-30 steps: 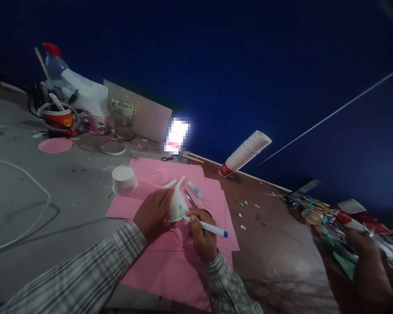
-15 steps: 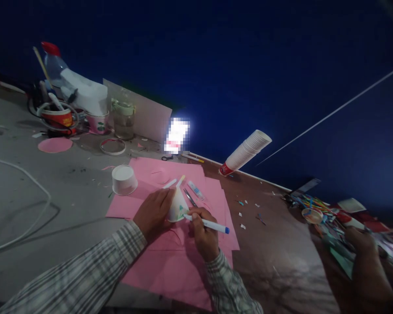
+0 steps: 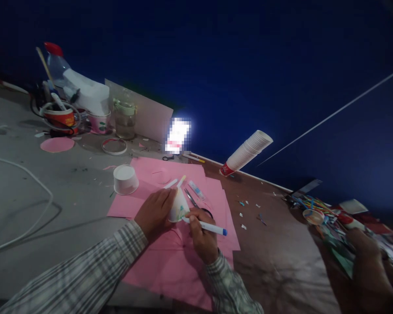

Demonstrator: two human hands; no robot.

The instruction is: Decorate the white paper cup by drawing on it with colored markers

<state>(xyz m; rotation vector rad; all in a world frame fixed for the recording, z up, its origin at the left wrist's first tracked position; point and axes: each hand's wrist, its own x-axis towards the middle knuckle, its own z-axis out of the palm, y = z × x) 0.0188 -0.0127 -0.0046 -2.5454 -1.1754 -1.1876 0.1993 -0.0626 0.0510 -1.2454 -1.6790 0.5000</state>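
Note:
My left hand (image 3: 156,209) is closed round a white paper cup (image 3: 174,208) that lies tilted over the pink paper sheets (image 3: 186,272). Green marks show on the cup's side. Between the fingers of my right hand (image 3: 203,233) is a white marker with a blue end (image 3: 213,227), its tip at the green marks. Just beyond my right hand lie scissors (image 3: 191,197), partly hidden by it, and a clear blue-labelled tube (image 3: 196,189). Two more pens, one with a yellow end (image 3: 181,180), rest behind the cup. A second white paper cup (image 3: 125,179) stands upside down to the left.
A tall leaning stack of paper cups (image 3: 247,152) stands by the blue wall. At the back left are a glass jar (image 3: 125,120), a red cup of tools (image 3: 60,118) and a bright blurred screen (image 3: 177,136). Another person's hand (image 3: 363,244) is among craft items at right.
My right hand has shifted slightly with the marker, which now lies a little flatter, and more of the scissors shows. The left hand keeps its hold on the cup.

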